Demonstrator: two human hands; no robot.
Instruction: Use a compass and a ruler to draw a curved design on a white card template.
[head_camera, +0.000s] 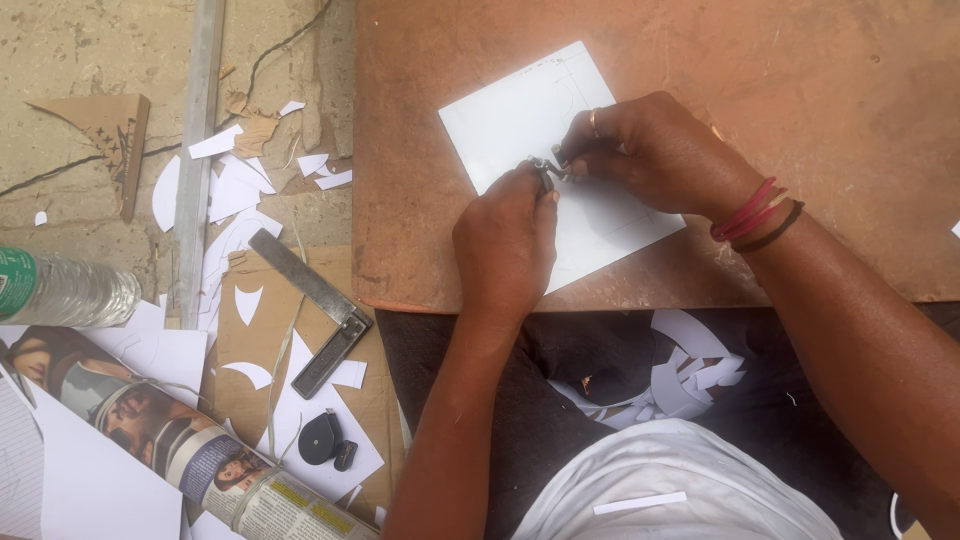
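Landmark: flat brown wooden board (800, 120), lying across the person's lap and filling the upper right of the view.
Work piece: square white card sheet (520, 110), flat on the board near its left half, turned slightly askew, faint pencil lines on it.
Tool: small dark metal instrument (545, 168), tip resting on the sheet at its middle; its exact kind cannot be told.
Left hand (505, 245): fingers closed on the instrument from the board's near edge.
Right hand (650, 150): fingertips pinching the same instrument from the far side; ring on one finger, red and dark bands at the wrist.
Left of board: steel try square (315, 310) on brown cardboard, near the board's lower left corner.
Further left: clear plastic bottle (65, 290), rolled magazine (180, 440), white paper offcuts (235, 190).
Below board: more white scraps (680, 375) on dark cloth.
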